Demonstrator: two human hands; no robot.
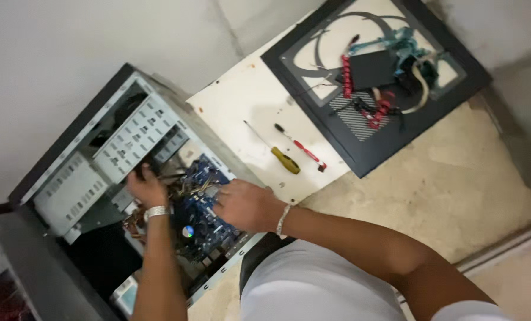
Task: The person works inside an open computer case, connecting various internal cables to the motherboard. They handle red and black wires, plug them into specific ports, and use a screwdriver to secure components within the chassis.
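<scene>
A: Where is the blue circuit board (203, 205)?

B: Inside the open grey metal computer case (69, 184), between my hands. My right hand (244, 205) lies spread on its edge. My left hand (146, 189) is curled around wires, deeper in.

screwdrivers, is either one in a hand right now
No, both screwdrivers lie on the white board, while the left hand and right hand are inside the computer case.
</scene>
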